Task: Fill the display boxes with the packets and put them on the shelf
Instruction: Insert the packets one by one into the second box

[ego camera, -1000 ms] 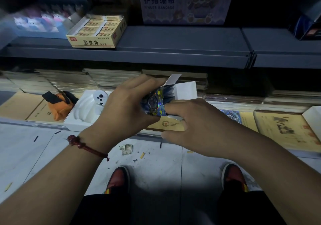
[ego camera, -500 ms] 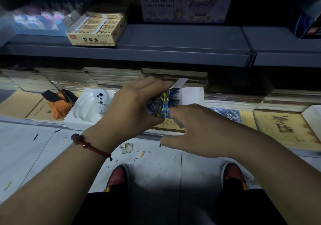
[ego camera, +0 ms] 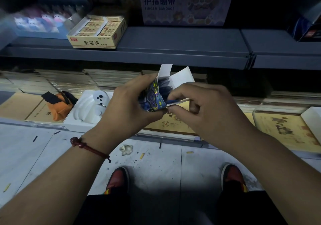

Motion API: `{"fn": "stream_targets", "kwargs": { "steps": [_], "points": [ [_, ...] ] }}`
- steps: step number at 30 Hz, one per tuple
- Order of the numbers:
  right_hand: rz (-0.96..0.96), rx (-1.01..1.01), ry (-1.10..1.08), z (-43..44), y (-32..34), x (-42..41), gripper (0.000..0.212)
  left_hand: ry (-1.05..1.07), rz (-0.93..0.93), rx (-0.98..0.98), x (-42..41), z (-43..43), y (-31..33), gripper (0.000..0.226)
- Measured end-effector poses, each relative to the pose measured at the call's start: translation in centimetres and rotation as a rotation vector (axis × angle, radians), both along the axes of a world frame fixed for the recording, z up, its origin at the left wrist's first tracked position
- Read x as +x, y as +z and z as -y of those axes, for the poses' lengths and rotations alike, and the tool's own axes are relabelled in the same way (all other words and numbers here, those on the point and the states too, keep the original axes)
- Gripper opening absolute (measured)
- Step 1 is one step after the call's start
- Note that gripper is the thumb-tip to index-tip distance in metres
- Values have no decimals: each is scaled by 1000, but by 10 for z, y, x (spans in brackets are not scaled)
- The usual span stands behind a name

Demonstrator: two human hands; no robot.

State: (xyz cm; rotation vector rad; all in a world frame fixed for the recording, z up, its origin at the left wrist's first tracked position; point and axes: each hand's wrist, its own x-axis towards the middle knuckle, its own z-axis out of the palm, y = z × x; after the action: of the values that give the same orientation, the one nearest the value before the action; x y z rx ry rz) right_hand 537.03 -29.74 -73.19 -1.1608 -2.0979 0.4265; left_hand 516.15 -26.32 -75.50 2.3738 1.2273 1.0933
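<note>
A small display box [ego camera: 180,78] with white inner flaps standing open is held in mid-air in front of the lower shelf. My left hand [ego camera: 126,106] grips the box from the left side, fingers wrapped over its shiny blue printed front. Blue holographic packets [ego camera: 156,98] stick out of the box's opening. My right hand [ego camera: 201,108] pinches the lower edge of a packet between thumb and forefinger. The box's far side is hidden behind both hands.
A grey upper shelf [ego camera: 182,40] carries a yellow box of erasers [ego camera: 97,32] and a finger-bandage carton [ego camera: 184,2]. Below lie stacks of notebooks [ego camera: 284,129], a white ghost toy in a tray [ego camera: 97,105] and an orange pouch [ego camera: 59,103]. My shoes stand on the littered floor.
The box has risen and tilted, its flaps now higher. My right hand moved from lying flat under the box to pinching a packet at the opening.
</note>
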Motion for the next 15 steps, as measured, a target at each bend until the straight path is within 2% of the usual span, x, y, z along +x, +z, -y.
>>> {"fn": "stream_targets", "kwargs": {
  "steps": [9, 15],
  "points": [
    [-41, 144, -52, 0, -3, -2, 14, 12, 87, -60, 6, 4, 2, 56],
    [-4, 85, 8, -2, -5, -1, 11, 27, 10, -69, 2, 3, -3, 62]
  ]
}}
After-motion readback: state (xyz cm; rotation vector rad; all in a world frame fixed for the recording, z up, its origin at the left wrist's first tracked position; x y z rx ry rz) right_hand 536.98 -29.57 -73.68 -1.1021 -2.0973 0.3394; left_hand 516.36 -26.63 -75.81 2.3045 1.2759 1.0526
